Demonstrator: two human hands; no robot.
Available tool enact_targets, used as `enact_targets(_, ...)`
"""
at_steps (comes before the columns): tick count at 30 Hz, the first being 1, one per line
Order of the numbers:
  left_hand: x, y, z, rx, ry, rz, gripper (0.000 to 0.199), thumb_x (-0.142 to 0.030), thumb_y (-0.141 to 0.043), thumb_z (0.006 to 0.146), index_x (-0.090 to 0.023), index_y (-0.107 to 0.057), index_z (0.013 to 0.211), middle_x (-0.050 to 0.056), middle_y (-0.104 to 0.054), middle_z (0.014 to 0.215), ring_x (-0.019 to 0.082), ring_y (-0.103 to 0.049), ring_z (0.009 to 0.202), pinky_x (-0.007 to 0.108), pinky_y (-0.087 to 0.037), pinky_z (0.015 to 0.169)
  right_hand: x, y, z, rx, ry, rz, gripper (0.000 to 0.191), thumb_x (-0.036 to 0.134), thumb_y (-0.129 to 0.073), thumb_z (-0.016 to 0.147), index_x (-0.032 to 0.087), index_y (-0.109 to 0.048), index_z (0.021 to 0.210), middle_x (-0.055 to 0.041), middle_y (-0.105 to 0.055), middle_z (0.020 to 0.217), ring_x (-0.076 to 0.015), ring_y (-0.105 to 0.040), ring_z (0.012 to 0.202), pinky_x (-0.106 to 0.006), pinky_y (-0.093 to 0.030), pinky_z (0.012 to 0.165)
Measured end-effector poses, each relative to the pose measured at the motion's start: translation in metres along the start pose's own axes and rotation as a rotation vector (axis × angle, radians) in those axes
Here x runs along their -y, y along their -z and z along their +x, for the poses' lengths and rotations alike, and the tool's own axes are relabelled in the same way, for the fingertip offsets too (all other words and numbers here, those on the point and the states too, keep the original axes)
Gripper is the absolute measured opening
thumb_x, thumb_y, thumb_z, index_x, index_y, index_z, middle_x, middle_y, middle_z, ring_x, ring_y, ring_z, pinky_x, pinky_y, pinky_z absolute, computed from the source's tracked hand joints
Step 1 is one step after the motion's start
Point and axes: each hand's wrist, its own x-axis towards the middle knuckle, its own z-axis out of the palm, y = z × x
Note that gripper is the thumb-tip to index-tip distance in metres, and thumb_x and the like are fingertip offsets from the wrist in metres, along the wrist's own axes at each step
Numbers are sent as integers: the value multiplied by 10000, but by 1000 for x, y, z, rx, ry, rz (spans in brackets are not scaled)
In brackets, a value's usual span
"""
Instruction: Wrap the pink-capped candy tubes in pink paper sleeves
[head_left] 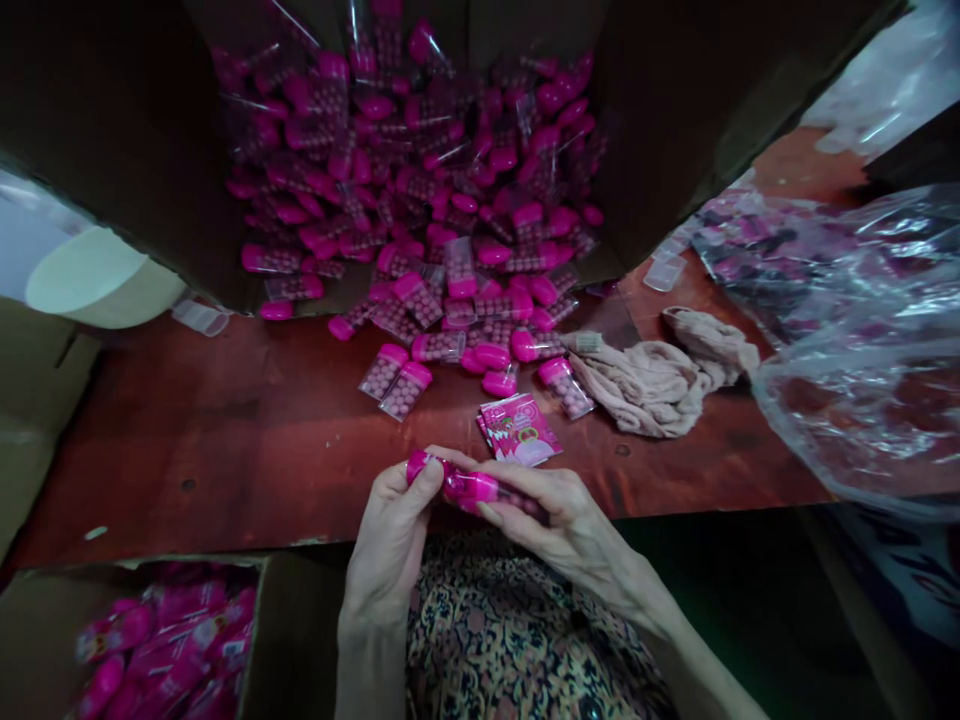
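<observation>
My left hand [390, 530] and my right hand [562, 510] meet above the table's near edge, both gripping a pink-capped transparent tube of pink tablets [472, 488]. My left fingers cover its capped end, and my right fingers wrap its middle. Just beyond my right hand lies a small stack of printed pink sachets [519, 430]. Loose tubes [405, 390] are scattered on the reddish wooden table [225, 450] a little farther off. Behind them, a large heap of similar tubes [405, 170] fills a dark cardboard box.
A beige crumpled cloth [652, 385] and a large transparent plastic bag [862, 350] lie at right. A cardboard box of pink packets [161, 640] stands at lower left. A pale bucket [94, 275] is at far left.
</observation>
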Motion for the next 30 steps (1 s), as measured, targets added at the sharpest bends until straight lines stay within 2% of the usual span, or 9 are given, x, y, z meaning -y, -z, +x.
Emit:
enact_targets(2, 2, -3, 2, -47, -3, -43, 168, -314, -719, 704, -146, -728, 711, 49, -703, 671, 145, -618, 641, 267, -492, 685, -6, -3, -2, -90, -85, 117, 203, 293, -613, 835, 232, -698, 1009, 25, -610, 631, -82, -461, 478, -198, -372, 425)
enact_targets(4, 2, -6, 3, -77, -19, -83, 182, -326, -740, 677, -146, -712, 677, 35, -683, 629, 126, -595, 580, 257, -500, 628, -11, -6, -2, -139, -194, 331, 206, 330, -614, 829, 211, -688, 980, 31, -590, 591, -63, -425, 429, -180, -336, 384)
enact_targets(7, 2, -9, 5, -67, -4, -70, 191, -321, -751, 664, -134, -709, 668, 30, -671, 611, 97, -569, 534, 215, -491, 556, -14, -8, -1, -142, -301, 613, 243, 374, -606, 827, 185, -677, 961, 23, -607, 570, -40, -407, 379, -155, -313, 353)
enact_targets(10, 0, -10, 6, -76, 24, -43, 194, -304, -774, 631, -123, -711, 657, 24, -659, 575, 83, -550, 488, 185, -466, 482, -12, -8, 0, -135, -341, 708, 253, 384, -609, 821, 161, -675, 921, 21, -600, 526, -24, -370, 348, -139, -271, 331)
enact_targets(14, -1, -12, 7, -97, 30, -28, 223, -318, -780, 615, -119, -682, 591, 14, -640, 533, 83, -533, 446, 194, -463, 455, -9, -10, -1, -177, -339, 640, 282, 396, -610, 817, 160, -657, 962, 31, -574, 525, -31, -367, 360, -144, -281, 334)
enact_targets(19, 1, -14, 7, -70, 15, -36, 197, -307, -736, 682, -128, -679, 620, 1, -632, 545, 75, -528, 467, 186, -460, 485, -4, -12, -4, -190, -297, 430, 304, 397, -563, 855, 164, -642, 1033, 34, -537, 565, -39, -353, 403, -159, -279, 359)
enact_targets(22, 3, -15, 9, -91, -43, -23, 165, -288, -705, 723, -138, -678, 658, -13, -625, 555, 62, -519, 487, 165, -443, 496, -2, -10, -5, -174, -272, 315, 310, 373, -579, 852, 162, -643, 1070, 24, -531, 586, -49, -365, 437, -162, -272, 363)
enact_targets(27, 7, -19, 11, -135, -161, 122, 99, -216, -712, 720, -141, -648, 729, -27, -619, 572, 58, -531, 510, 153, -449, 525, -5, -9, -4, -206, -272, 311, 374, 363, -590, 843, 192, -592, 1176, 24, -540, 599, -62, -395, 459, -158, -290, 369)
enact_targets(30, 9, -26, 9, -242, -281, 10, 307, -171, -767, 641, -183, -620, 910, -18, -679, 761, 70, -579, 554, 163, -479, 527, -7, -10, -4, -293, -256, 380, 371, 411, -585, 836, 183, -595, 1129, 21, -551, 588, -67, -414, 455, -162, -305, 372)
